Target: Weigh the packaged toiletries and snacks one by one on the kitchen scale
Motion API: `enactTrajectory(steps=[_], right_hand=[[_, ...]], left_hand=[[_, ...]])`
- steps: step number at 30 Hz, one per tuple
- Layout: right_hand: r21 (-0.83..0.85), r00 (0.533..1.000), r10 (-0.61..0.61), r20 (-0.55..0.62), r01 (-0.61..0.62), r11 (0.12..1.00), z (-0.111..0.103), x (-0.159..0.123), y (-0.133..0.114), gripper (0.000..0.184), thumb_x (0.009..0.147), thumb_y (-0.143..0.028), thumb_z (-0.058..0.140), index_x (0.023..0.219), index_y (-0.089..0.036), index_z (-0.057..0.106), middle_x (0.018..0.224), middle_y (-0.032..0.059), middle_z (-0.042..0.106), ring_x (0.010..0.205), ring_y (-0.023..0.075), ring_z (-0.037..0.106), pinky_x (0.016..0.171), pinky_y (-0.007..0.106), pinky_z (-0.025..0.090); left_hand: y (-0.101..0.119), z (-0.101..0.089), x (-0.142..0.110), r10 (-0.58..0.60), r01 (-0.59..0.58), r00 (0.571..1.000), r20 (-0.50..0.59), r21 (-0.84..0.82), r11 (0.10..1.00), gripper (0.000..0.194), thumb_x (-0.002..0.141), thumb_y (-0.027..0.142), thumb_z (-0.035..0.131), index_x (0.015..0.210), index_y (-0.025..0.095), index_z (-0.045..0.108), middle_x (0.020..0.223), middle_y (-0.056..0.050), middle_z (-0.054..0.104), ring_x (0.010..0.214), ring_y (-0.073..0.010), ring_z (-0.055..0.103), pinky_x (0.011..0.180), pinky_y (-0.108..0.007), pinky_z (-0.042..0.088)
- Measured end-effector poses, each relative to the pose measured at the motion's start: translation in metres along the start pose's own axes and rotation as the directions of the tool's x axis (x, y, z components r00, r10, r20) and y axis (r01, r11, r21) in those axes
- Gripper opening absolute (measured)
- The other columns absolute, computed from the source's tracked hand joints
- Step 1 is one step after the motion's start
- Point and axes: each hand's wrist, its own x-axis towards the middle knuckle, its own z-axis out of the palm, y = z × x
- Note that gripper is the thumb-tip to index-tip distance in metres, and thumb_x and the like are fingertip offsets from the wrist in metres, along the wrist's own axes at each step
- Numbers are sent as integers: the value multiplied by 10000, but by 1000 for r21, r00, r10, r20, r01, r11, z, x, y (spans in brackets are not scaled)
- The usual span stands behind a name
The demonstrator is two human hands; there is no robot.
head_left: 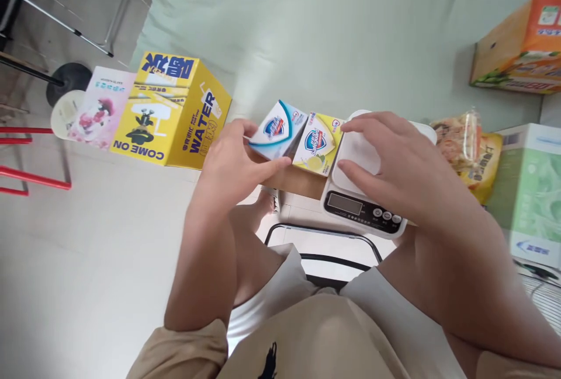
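My left hand [230, 160] grips a blue-and-white soap box [275, 129], thumb along its lower edge, holding it tilted just above the surface. A yellow soap box [316, 144] lies right beside it. My right hand [392, 163] rests over a white kitchen scale [359, 207], fingers spread and touching the edge of the yellow box and the white scale plate [357, 154]. The scale's dark display and buttons face me.
A yellow carton marked WATER [175, 113] stands to the left with a pink printed packet [100, 107] beside it. Snack bags [468, 148], a green-and-white box [532, 192] and an orange carton [519, 46] sit on the right. Metal chair frames stand at far left.
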Motion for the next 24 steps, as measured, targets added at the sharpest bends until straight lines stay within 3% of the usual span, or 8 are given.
enactTrajectory(steps=[3, 6, 10, 20, 24], right_hand=[[-62, 996, -69, 54, 72, 996, 14, 1, -1, 556, 901, -456, 624, 1418, -255, 608, 1519, 176, 607, 1467, 427, 532, 1161, 653, 461], [-126, 995, -57, 88, 68, 990, 23, 2, -4, 600, 913, -498, 635, 1460, -261, 566, 1597, 199, 524, 1542, 462, 431, 1190, 714, 395], [-158, 991, -46, 128, 66, 985, 28, 7, -8, 567, 928, -466, 633, 1445, -240, 574, 1593, 200, 514, 1565, 461, 388, 1232, 722, 332], [-128, 971, -83, 224, 114, 985, 23, 0, -11, 657, 914, -521, 667, 1489, -224, 556, 1556, 194, 506, 1607, 465, 311, 1294, 720, 224], [-114, 965, -102, 243, 133, 984, 24, -5, -14, 690, 885, -429, 691, 1528, -238, 531, 1554, 183, 502, 1611, 457, 301, 1305, 723, 198]], left_hand=[[-1, 3, 6, 26, -24, 999, 25, -83, 996, 594, 792, 613, 805, 1259, 273, 662, 1357, -101, 703, 1097, -304, 699, 914, -452, 594], [4, 8, 16, 79, -62, 988, 131, -127, 990, 618, 912, 474, 689, 1483, 273, 566, 1530, -108, 597, 1236, -296, 663, 1034, -446, 573], [15, 7, 18, 45, -39, 947, 318, -24, 999, 633, 940, 402, 644, 1543, 246, 531, 1469, -99, 630, 1339, -318, 618, 1175, -484, 501], [25, -8, 7, -99, 102, 908, 407, 15, 995, 546, 866, 403, 681, 1378, 293, 526, 1235, -69, 708, 1117, -311, 711, 965, -511, 616], [30, -8, 2, -167, 135, 902, 397, 106, 985, 647, 848, 437, 710, 1450, 320, 504, 1395, -90, 607, 1154, -314, 695, 1032, -542, 596]])
